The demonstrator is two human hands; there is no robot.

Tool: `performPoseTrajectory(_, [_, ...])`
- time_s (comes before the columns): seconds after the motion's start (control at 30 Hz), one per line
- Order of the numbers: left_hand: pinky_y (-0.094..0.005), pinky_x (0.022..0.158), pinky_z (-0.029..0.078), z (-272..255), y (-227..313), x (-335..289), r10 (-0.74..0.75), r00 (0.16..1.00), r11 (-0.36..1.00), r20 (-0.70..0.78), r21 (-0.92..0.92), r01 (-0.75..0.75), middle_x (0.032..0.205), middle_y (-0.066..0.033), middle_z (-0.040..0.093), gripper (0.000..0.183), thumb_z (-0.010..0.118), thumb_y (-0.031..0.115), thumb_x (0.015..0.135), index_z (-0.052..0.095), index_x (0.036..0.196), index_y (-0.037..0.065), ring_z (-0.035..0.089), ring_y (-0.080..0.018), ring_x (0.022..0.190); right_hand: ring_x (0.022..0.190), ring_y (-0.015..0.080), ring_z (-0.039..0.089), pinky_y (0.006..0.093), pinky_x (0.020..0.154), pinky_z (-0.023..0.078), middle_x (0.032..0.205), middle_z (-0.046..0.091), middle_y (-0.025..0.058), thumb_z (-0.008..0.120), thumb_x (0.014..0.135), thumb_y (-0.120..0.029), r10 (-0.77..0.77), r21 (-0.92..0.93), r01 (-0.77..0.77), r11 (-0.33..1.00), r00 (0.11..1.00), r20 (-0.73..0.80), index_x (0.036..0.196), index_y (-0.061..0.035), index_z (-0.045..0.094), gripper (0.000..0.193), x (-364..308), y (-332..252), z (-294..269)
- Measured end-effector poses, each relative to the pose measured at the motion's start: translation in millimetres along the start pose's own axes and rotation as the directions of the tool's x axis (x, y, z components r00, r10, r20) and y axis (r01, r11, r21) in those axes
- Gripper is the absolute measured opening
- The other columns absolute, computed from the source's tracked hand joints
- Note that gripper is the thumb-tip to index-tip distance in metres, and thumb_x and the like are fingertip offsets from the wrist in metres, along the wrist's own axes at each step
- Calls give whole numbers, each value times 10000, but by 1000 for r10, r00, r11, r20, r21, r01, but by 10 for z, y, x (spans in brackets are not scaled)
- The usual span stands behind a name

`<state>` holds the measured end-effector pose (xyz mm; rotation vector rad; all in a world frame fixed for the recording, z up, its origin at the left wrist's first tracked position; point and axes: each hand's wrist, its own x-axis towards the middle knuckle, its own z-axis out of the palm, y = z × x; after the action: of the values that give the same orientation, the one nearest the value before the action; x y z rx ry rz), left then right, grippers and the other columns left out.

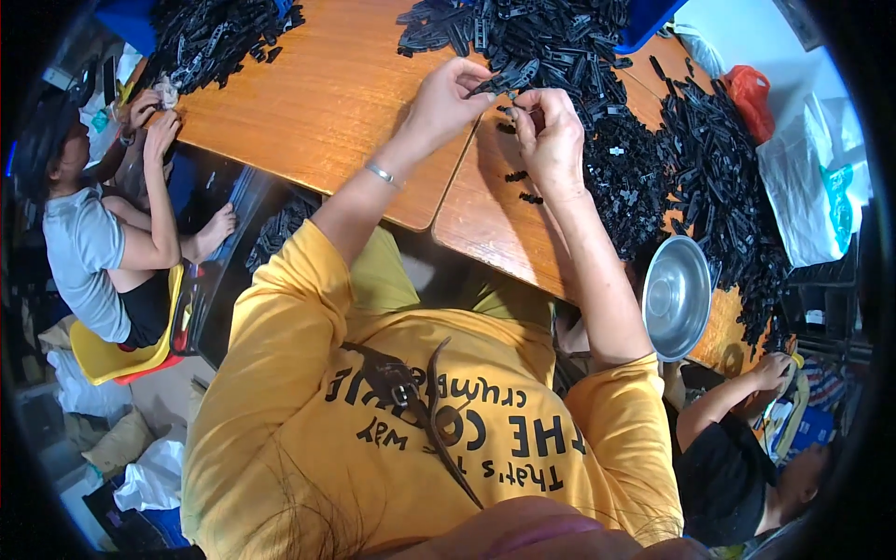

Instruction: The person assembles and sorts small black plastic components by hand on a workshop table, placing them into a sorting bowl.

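Between two bare hands, over a wooden table (355,121), is one slim black part (509,78). The left hand (455,93) pinches its near end between thumb and fingers. The right hand (551,135) has thumb and fingertips drawn together just beside it; whether they grip anything is too small to tell. The part's long axis slants from the left fingertips away and rightward, its far end blending into a dark heap (560,47). Four small dark pieces (530,198) line the wood left of the right forearm. One round metal bowl (677,297) sits right of that forearm. Farther right are one red bag (748,103) and more black parts (719,177). Two other people are seated nearby, one at left (84,252), one at lower right (728,467).
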<state>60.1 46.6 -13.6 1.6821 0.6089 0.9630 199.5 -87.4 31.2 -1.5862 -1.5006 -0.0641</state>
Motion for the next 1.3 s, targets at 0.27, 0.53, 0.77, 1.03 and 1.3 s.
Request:
performPoseTrajectory(0.27, [-260, 863, 586, 69, 472, -364, -299, 900, 712, 317, -554, 431, 1166, -62, 685, 400, 693, 113, 996, 571, 1365, 21, 692, -121, 1013, 751, 248, 684, 351, 671, 560, 930, 632, 133, 747, 835, 44, 43, 99, -34, 995, 994, -96, 980, -25, 657, 184, -81, -113, 1])
performPoseTrajectory(0.53, [-357, 950, 602, -66, 159, -374, -176, 866, 424, 468, -758, 495, 1239, -101, 669, 364, 619, 105, 1039, 548, 1390, 40, 689, -205, 1110, 679, 187, 658, 313, 633, 539, 903, 633, 102, 752, 844, 41, 14, 164, -4, 986, 998, -58, 955, -26, 656, 162, -67, -221, -77])
performPoseTrajectory(0.77, [-326, 987, 568, -20, 265, -366, -111, 903, 490, 415, -768, 413, 1273, -85, 660, 430, 654, 70, 1006, 545, 1422, 55, 664, -180, 1150, 677, 78, 625, 242, 618, 520, 905, 627, 44, 765, 863, 39, 178, 287, -165, 944, 984, -19, 960, -7, 667, 146, -121, -156, -26])
performPoseTrajectory(1.03, [-239, 915, 527, -1, 357, -428, -196, 932, 709, 304, -613, 349, 1199, -8, 661, 392, 706, 88, 979, 588, 1352, 66, 643, -101, 1071, 672, 25, 600, 190, 595, 500, 827, 671, -20, 723, 943, 35, 202, 346, -190, 919, 979, 1, 1026, -23, 670, 114, -175, -158, 109])
performPoseTrajectory(1.3, [-229, 897, 531, 15, 440, -659, -149, 978, 853, 143, -481, 200, 1200, -41, 684, 337, 709, 60, 977, 621, 1298, 8, 648, -85, 1052, 723, 156, 655, 314, 657, 546, 839, 656, 62, 871, 770, -47, 280, 282, -295, 913, 956, 91, 913, -35, 658, 257, -320, -211, 239])
